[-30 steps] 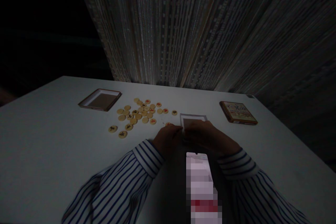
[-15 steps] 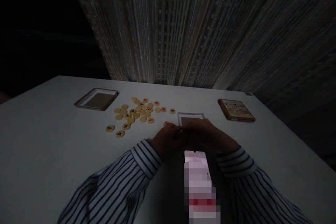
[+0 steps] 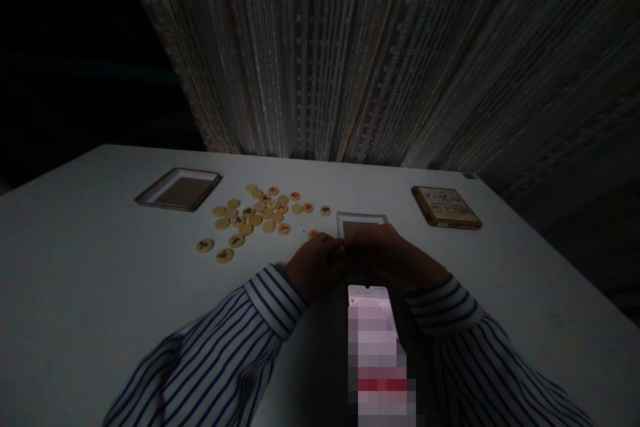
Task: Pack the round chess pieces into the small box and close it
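My left hand [image 3: 316, 263] and my right hand [image 3: 395, 255] meet in front of me, fingers curled inward in deep shadow. Both rest at the near side of a small open box [image 3: 357, 229] with pale walls and a brown floor, whose front part they cover. What the fingers hold, if anything, is hidden. Just left of my left fingertips lies a round wooden xiangqi piece [image 3: 313, 234] with a red character. More xiangqi pieces [image 3: 255, 220] are scattered to the left, some showing black or red characters, others blank side up.
A lit phone [image 3: 371, 297] lies below my hands, its screen partly blurred out. An open box half [image 3: 180, 191] sits at the far left of the white table [image 3: 125, 293]. On the right is a box with a printed cover [image 3: 447, 205]. Behind the table hangs a striped curtain [image 3: 320, 67].
The whole view has shifted slightly to the left. My hands stay together at the small box, and the pieces lie as before.
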The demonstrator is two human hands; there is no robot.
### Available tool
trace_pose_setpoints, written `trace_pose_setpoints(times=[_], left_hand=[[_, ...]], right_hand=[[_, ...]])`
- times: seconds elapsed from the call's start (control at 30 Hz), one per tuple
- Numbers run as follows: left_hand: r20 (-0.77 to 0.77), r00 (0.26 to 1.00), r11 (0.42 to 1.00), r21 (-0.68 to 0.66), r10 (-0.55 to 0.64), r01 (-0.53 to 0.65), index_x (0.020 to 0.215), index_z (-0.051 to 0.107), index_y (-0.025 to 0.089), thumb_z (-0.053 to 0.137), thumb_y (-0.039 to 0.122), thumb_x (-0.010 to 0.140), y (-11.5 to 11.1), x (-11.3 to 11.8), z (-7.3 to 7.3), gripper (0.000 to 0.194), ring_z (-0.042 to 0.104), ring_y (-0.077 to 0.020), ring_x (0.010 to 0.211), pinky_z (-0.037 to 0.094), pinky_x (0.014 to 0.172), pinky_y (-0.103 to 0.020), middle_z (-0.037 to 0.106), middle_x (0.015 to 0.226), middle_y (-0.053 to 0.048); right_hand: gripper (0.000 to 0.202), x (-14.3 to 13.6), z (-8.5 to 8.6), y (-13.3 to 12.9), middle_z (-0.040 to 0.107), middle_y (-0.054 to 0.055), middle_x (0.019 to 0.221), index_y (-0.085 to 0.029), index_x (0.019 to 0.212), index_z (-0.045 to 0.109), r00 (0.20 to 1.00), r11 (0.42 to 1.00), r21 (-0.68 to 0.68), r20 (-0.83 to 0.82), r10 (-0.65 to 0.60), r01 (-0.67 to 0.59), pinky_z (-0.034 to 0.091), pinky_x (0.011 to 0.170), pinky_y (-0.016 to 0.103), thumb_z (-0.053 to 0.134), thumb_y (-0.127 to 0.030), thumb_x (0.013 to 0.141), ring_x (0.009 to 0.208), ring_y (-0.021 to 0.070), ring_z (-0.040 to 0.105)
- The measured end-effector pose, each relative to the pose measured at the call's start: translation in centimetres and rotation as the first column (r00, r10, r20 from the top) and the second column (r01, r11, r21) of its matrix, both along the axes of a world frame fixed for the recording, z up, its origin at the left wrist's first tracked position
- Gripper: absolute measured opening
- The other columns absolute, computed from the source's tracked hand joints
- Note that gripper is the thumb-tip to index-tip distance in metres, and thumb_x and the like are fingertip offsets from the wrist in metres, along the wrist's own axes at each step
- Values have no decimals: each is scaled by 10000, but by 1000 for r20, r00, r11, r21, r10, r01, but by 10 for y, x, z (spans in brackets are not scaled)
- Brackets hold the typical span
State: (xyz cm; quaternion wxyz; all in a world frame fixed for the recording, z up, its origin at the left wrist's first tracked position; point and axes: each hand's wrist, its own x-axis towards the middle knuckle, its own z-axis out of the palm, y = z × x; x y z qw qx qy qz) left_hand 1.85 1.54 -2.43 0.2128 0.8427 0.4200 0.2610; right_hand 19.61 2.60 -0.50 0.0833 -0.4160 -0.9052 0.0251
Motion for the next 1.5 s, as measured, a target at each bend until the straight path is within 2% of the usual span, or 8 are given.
trace_pose_setpoints(times=[0.17, 0.4, 0.6, 0.93, 1.03, 1.17, 1.33, 1.5], left_hand=[[5, 1000, 1000, 20, -19, 19, 960, 638, 187, 599, 264, 723, 1, 0, -2, 252, 572, -171, 742, 475, 667, -295, 621, 796, -57], [35, 999, 1000, -4, 11, -11, 1029, 607, 173, 636, 258, 685, 1, -1, -9, 355, 564, -173, 766, 486, 696, -329, 592, 887, -78], [-42, 999, 998, -57, 0, -2, 1042, 613, 213, 636, 304, 690, -1, 2, -9, 364, 545, -173, 747, 486, 658, -323, 542, 884, -67], [-147, 989, 999, -35, 6, -12, 928, 659, 186, 569, 283, 750, -1, 5, -6, 222, 545, -168, 721, 473, 658, -307, 543, 877, -82], [-139, 990, 1000, -28, 10, -14, 898, 662, 185, 541, 303, 770, -1, 5, -7, 212, 543, -160, 706, 473, 641, -297, 548, 864, -74], [-132, 991, 1000, -18, -6, 4, 909, 655, 195, 533, 317, 779, 0, 5, -9, 216, 540, -152, 728, 475, 658, -288, 541, 864, -62], [-135, 991, 999, -30, -16, 12, 939, 647, 194, 534, 312, 782, 0, 4, -10, 227, 542, -148, 737, 476, 681, -294, 541, 872, -62], [-134, 991, 999, -36, -14, 9, 951, 637, 180, 555, 303, 763, 1, 3, -11, 240, 544, -152, 751, 481, 685, -303, 535, 903, -68]], right_hand=[[129, -2, 4, -2, 651, 15, 706, -189, 736, 659, 999, 1000, 4, 41, 22, -23, 314, 539, 241, 538, -190, 782, 623, 111, 541], [158, 12, 10, -6, 684, 5, 833, -249, 888, 662, 993, 996, -81, -105, -46, 37, 395, 590, 228, 551, -212, 782, 699, 116, 590], [170, 11, 22, -11, 684, 12, 767, -235, 830, 686, 993, 978, -173, 6, -117, 117, 401, 557, 217, 530, -182, 787, 642, 108, 592], [178, 10, 16, -8, 678, 24, 787, -232, 817, 675, 974, 997, -31, 220, -59, 67, 351, 502, 225, 508, -172, 795, 647, 136, 593], [173, 9, 16, -8, 676, 31, 766, -217, 806, 678, 967, 995, -47, 243, -76, 90, 343, 493, 217, 507, -202, 800, 621, 123, 585], [185, 8, 19, -8, 684, 36, 825, -216, 844, 682, 980, 990, -98, 177, -87, 106, 386, 551, 213, 502, -196, 802, 674, 118, 591], [186, 10, 20, -8, 686, 28, 780, -227, 808, 688, 984, 987, -119, 157, -85, 105, 379, 528, 213, 506, -190, 796, 640, 118, 589], [173, 22, 22, -11, 683, 11, 861, -246, 893, 671, 986, 971, -185, -28, -161, 154, 428, 639, 227, 550, -206, 776, 746, 122, 600]])
